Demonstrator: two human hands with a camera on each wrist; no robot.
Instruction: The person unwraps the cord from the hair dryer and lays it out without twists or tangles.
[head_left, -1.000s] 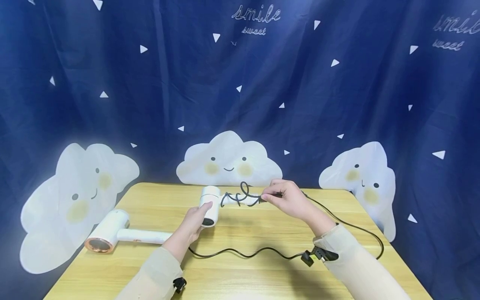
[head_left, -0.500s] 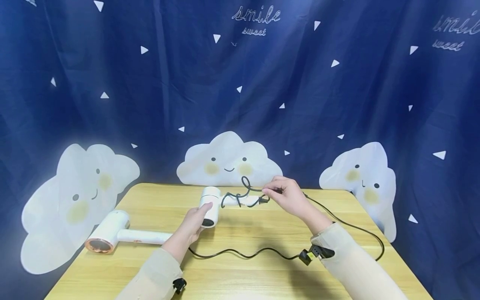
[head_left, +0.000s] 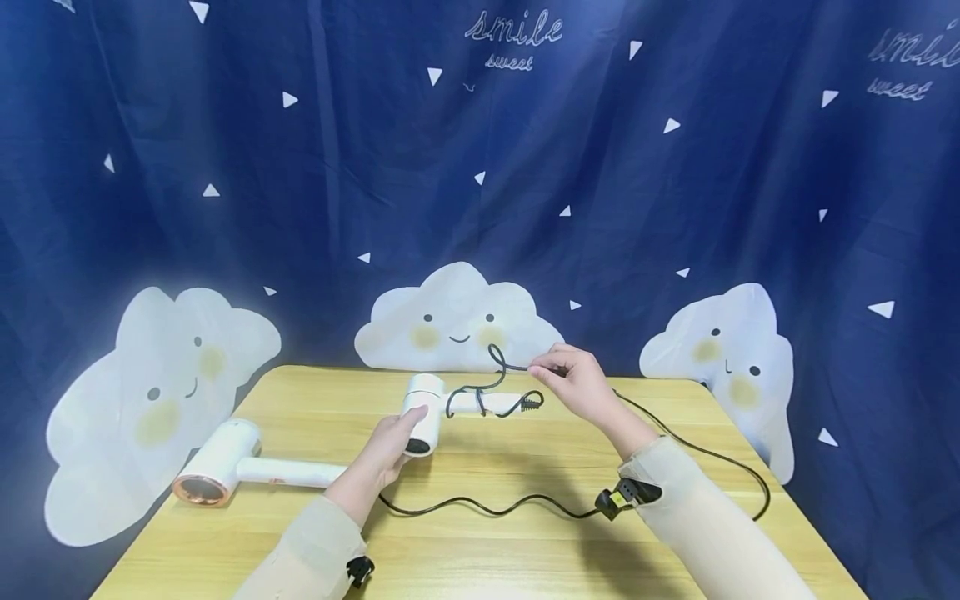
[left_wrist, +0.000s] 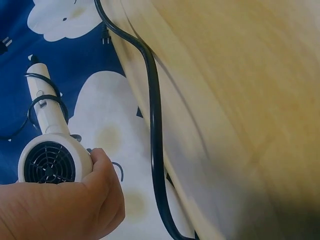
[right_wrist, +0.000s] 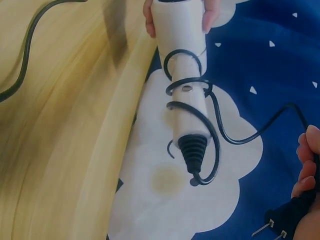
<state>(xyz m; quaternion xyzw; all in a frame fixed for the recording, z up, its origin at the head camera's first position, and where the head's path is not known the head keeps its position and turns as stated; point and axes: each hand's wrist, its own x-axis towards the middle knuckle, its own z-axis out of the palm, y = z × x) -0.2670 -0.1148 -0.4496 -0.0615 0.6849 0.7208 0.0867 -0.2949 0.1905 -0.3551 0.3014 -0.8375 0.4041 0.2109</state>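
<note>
My left hand (head_left: pixel 385 446) grips the head of a white hair dryer (head_left: pixel 425 417), thumb on its side; the left wrist view shows its dark round grille (left_wrist: pixel 49 165). The dryer's handle (right_wrist: pixel 186 95) points right, with its black cord (right_wrist: pixel 192 111) looped loosely around it. To the right of the handle, my right hand (head_left: pixel 576 385) pinches the cord between thumb and fingers. A two-pin plug (right_wrist: pixel 285 220) hangs by that hand in the right wrist view. The cord stretch between hand and handle is raised and has a small loop.
A second white hair dryer (head_left: pixel 206 471) with a copper-coloured rim lies on the wooden table (head_left: pixel 450 554) at the left. Its black cord (head_left: pixel 495 510) runs rightward across the table. Another stretch of black cord (head_left: pixel 712 454) curves along the right side. A blue curtain (head_left: pixel 465 208) hangs behind.
My right hand has moved slightly up and right with the cord, away from the handle's end. The loops on the handle look looser. My left hand keeps its hold.
</note>
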